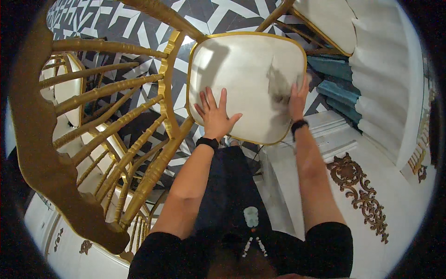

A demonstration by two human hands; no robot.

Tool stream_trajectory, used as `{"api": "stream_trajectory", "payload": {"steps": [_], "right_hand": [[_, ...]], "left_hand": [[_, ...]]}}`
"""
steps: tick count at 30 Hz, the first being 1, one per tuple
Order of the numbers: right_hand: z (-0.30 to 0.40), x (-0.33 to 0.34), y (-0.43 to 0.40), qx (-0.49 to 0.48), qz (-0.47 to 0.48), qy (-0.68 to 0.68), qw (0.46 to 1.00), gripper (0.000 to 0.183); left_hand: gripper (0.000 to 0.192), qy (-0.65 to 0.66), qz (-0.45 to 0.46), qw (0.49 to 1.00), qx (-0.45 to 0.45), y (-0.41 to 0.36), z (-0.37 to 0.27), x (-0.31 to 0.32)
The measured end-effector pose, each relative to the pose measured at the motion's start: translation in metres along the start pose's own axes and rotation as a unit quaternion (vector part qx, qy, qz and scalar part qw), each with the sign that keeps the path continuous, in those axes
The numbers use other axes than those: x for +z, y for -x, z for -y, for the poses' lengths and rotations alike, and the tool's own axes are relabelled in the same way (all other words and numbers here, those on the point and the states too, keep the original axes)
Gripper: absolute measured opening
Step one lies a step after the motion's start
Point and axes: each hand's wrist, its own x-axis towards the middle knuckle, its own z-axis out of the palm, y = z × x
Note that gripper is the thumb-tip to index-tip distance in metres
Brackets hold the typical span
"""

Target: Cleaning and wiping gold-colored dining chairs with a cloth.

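Observation:
A gold-framed chair with a white padded seat (247,94) stands before me. My left hand (216,117) lies on the near left part of the seat, palm down, fingers spread, holding nothing. At the seat's right edge is my right hand (299,99), its fingers blurred along the gold rim. A pale blur shows by those fingertips; I cannot tell whether it is something held. Grey smudgy marks (277,85), perhaps partly shadow, show on the cushion beside this hand. The chair's gold spindle back (170,83) rises on the left.
More gold chairs with white seats (71,97) stand beyond the spindles at left. Another white seat (324,21) is at upper right. White draped cloth (379,83), teal fabric (336,92) and a white panel with carved scroll ornament (362,195) border the right. The floor (150,38) is patterned black and white.

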Motion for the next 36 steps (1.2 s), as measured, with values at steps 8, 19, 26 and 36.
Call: {"api": "stream_trajectory", "payload": {"steps": [8, 19, 26, 36], "right_hand": [[-0.006, 0.003, 0.201, 0.192, -0.063, -0.035, 0.979, 0.057], [0.081, 0.053, -0.026, -0.159, -0.034, 0.281, 0.946, 0.050], [0.151, 0.109, 0.098, -0.431, 0.273, 0.229, 0.829, 0.048], [-0.022, -0.001, 0.143, -0.004, -0.013, 0.202, 0.979, 0.055]], "left_hand": [[0.094, 0.012, -0.001, 1.000, 0.005, 0.003, -0.001, -0.002], [0.075, 0.011, -0.020, 0.999, 0.044, 0.011, 0.008, -0.005], [0.060, 0.229, -0.097, 0.968, -0.038, 0.063, 0.024, -0.003], [0.036, 0.257, -0.014, 0.966, -0.035, 0.114, 0.033, -0.003]]}}
